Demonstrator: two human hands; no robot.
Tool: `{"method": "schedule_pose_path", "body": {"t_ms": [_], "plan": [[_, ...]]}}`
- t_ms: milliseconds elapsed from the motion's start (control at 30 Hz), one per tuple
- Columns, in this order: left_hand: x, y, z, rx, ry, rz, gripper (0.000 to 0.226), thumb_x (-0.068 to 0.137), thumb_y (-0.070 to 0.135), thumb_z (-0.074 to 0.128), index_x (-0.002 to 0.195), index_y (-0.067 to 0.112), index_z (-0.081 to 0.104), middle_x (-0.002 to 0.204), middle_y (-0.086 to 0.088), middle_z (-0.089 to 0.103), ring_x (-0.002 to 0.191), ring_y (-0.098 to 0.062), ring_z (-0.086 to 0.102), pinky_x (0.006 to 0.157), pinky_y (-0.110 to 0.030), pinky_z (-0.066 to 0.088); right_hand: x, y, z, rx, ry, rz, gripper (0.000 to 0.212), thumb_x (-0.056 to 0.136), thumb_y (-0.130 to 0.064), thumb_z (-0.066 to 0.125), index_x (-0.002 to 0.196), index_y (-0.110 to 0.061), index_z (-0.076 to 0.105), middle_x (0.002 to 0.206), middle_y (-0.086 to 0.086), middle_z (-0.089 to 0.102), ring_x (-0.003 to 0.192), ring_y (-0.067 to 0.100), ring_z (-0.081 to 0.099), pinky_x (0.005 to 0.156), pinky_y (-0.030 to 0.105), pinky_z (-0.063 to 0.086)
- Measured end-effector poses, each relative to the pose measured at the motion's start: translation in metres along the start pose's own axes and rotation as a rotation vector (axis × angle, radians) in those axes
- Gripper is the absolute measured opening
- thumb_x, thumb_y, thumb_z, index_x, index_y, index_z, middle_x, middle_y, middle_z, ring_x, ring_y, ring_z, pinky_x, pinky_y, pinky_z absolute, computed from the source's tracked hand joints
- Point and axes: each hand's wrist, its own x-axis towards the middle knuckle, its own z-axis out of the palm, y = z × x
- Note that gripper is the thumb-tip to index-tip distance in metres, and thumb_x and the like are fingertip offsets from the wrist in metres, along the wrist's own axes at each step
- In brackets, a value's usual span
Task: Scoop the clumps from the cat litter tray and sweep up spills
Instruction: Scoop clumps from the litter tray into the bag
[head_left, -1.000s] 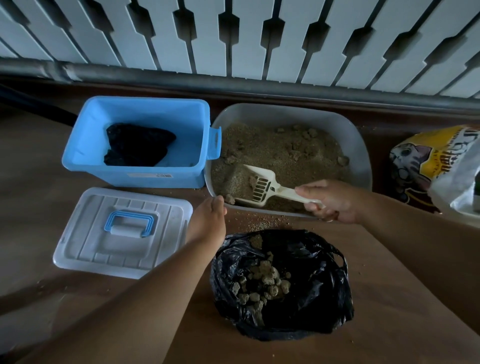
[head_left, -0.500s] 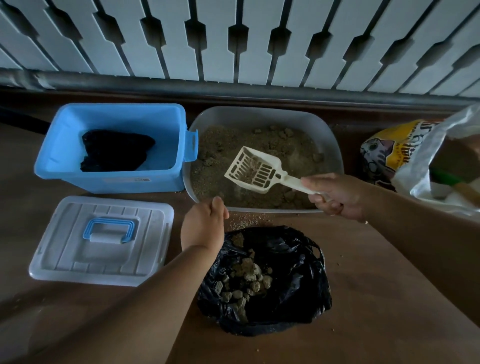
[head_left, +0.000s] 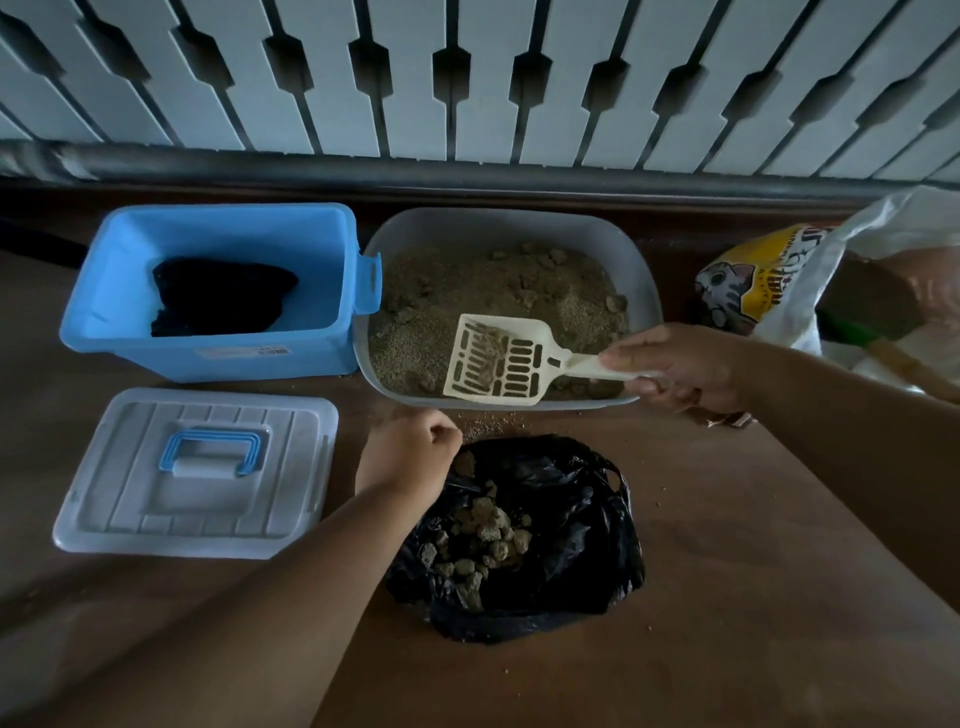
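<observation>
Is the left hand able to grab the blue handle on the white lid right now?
Probably yes, once it lets go. The left hand pinches the black bag edge beside the white lid, and nothing covers the blue handle.

Scoop (head_left: 498, 364): cream plastic, slotted, looking matt. Litter tray (head_left: 644, 270): smooth grey plastic, holding coarse granular litter. Bag (head_left: 582, 551): thin black plastic film, showing glossy creases. Bin (head_left: 218, 358): smooth blue plastic. Surface (head_left: 753, 597): brown wood, appearing matt.

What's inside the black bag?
The black bag holds a pile of litter clumps. The left hand holds its rim open. Whatever lies beneath the clumps or in the bag's folds is hidden.
</observation>
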Motion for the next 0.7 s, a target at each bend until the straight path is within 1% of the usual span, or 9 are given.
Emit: {"method": "schedule_pose_path", "body": {"t_ms": [33,100,167,233,367,467,533,600,700], "plan": [[0.001,-0.002,0.001,0.07,-0.001,-0.003,0.023,0.086,0.05,0.054,0.098,0.037,0.068,0.103,0.012,0.065,0.098,-0.014,0.062,0.079,-0.039,0.056,-0.003,-0.002,0.001,-0.031,-0.02,0.015,0.038,0.088,-0.029,0.065,0.117,-0.006,0.067,0.057,0.002,0.042,0.037,0.007,0.024,0.036,0.016,0.018],[0.0,-0.003,0.002,0.212,-0.063,-0.056,0.04,0.084,0.051,0.062,0.121,0.035,0.059,0.123,0.003,0.054,0.115,-0.023,0.054,0.09,-0.043,0.052,-0.009,-0.007,0.004,-0.084,-0.056,0.052,0.031,0.088,-0.028,0.064,0.111,-0.008,0.068,0.055,0.002,0.043,0.037,0.007,0.024,0.037,0.017,0.018],[0.001,-0.005,0.002,0.244,-0.14,-0.142,0.061,0.083,0.049,0.068,0.138,0.033,0.048,0.133,-0.002,0.053,0.118,-0.026,0.055,0.093,-0.045,0.052,-0.013,-0.01,0.007,-0.155,-0.094,0.072,0.03,0.085,-0.029,0.066,0.11,-0.012,0.069,0.054,0.002,0.043,0.038,0.008,0.025,0.037,0.017,0.019],[0.001,-0.006,-0.001,0.196,-0.2,-0.219,0.065,0.084,0.044,0.072,0.142,0.031,0.046,0.132,-0.003,0.059,0.114,-0.025,0.061,0.093,-0.044,0.053,-0.016,-0.013,0.01,-0.251,-0.129,0.084,0.034,0.084,-0.03,0.067,0.114,-0.013,0.069,0.055,0.002,0.043,0.038,0.009,0.025,0.039,0.019,0.02],[-0.001,-0.003,-0.005,0.211,-0.195,-0.244,0.025,0.094,0.032,0.063,0.118,0.027,0.067,0.106,0.003,0.067,0.099,-0.021,0.064,0.087,-0.036,0.055,-0.023,-0.02,0.015,-0.394,-0.181,0.11,0.018,0.093,-0.026,0.063,0.103,-0.016,0.075,0.057,0.003,0.044,0.038,0.01,0.023,0.042,0.021,0.018],[0.0,0.0,-0.008,0.188,-0.12,-0.195,0.019,0.095,0.037,0.061,0.108,0.026,0.07,0.092,0.004,0.068,0.082,-0.017,0.064,0.07,-0.031,0.052,-0.025,-0.021,0.019,-0.465,-0.223,0.122,0.019,0.096,-0.026,0.062,0.087,-0.022,0.077,0.059,0.006,0.042,0.038,0.011,0.022,0.043,0.023,0.015],[-0.001,0.004,-0.01,0.14,-0.098,-0.187,0.017,0.095,0.039,0.061,0.101,0.026,0.07,0.082,0.006,0.065,0.073,-0.013,0.061,0.06,-0.028,0.045,-0.022,-0.02,0.02,-0.487,-0.23,0.142,0.017,0.096,-0.026,0.062,0.097,-0.018,0.077,0.059,0.006,0.043,0.039,0.011,0.021,0.043,0.023,0.014],[0.0,0.007,-0.012,0.115,-0.085,-0.174,0.018,0.095,0.04,0.061,0.095,0.026,0.071,0.079,0.006,0.066,0.071,-0.012,0.062,0.058,-0.027,0.043,-0.02,-0.02,0.021,-0.503,-0.233,0.148,0.019,0.096,-0.027,0.062,0.106,-0.015,0.075,0.059,0.005,0.044,0.04,0.012,0.021,0.042,0.023,0.014],[0.0,0.01,-0.014,0.105,-0.09,-0.177,0.018,0.094,0.041,0.06,0.087,0.027,0.07,0.077,0.005,0.067,0.071,-0.014,0.064,0.059,-0.028,0.046,-0.019,-0.021,0.024,-0.509,-0.241,0.143,0.019,0.097,-0.026,0.061,0.107,-0.016,0.074,0.058,0.004,0.044,0.04,0.012,0.021,0.043,0.023,0.013]]}}
